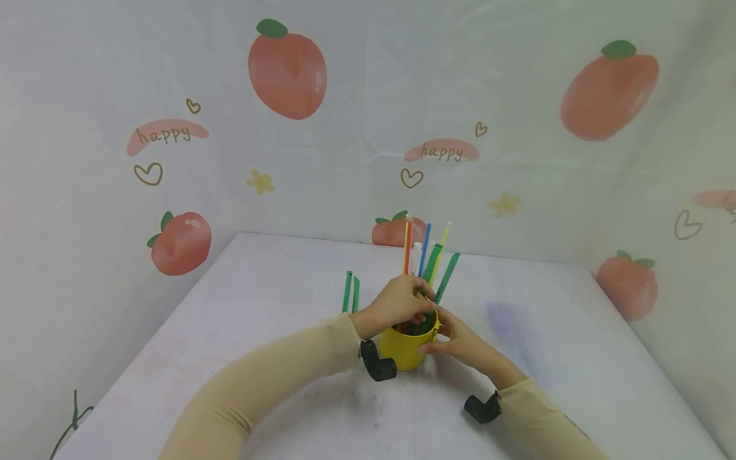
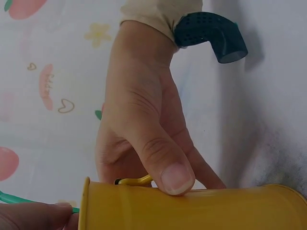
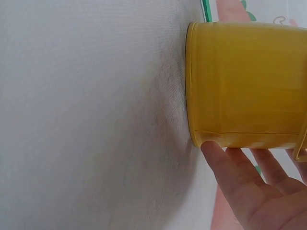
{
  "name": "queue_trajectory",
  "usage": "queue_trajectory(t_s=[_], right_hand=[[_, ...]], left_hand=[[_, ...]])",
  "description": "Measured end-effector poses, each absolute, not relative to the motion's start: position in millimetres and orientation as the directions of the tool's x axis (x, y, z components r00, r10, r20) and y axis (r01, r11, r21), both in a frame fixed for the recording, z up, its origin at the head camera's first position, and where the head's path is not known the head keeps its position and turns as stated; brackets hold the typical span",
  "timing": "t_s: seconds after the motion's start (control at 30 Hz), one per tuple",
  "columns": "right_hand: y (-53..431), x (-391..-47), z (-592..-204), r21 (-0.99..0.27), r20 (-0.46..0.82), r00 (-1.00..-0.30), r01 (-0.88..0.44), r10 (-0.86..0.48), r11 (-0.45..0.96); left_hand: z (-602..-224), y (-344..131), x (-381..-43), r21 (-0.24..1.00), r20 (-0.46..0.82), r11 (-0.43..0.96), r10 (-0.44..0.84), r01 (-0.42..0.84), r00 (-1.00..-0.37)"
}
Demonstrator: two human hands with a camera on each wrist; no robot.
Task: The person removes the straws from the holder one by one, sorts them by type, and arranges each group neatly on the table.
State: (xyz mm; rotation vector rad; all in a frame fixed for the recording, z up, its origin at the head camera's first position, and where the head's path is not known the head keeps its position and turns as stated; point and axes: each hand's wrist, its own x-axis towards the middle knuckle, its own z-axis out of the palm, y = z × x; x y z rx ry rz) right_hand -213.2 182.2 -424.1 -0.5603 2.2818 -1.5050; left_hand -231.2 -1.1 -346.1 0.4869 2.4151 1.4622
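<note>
A yellow metal pail stands upright on the table, holding several long sticks and strips: an orange stick, a blue one and flat green strips. My left hand is over the pail's mouth; in the left wrist view, its fingertips pinch a thin green strip at the rim. How far that strip goes in is hidden. My right hand grips the pail's right side, its thumb pressed on the wall by the yellow handle lug.
Two more green strips with dark marks lie on the white table behind my left wrist. A white sheet printed with fruit hangs at the table's back. A dark cord shows at the far left.
</note>
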Motion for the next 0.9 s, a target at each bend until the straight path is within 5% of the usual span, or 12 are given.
queue_trajectory(t_s=[0.9], right_hand=[[183.1, -213.2, -426.0, -0.930, -0.058, -0.863, -0.136, -0.502, 0.341]], left_hand=[[-327.0, -17.1, -231.7, 0.896, -0.010, 0.408, 0.413, 0.176, -0.911]])
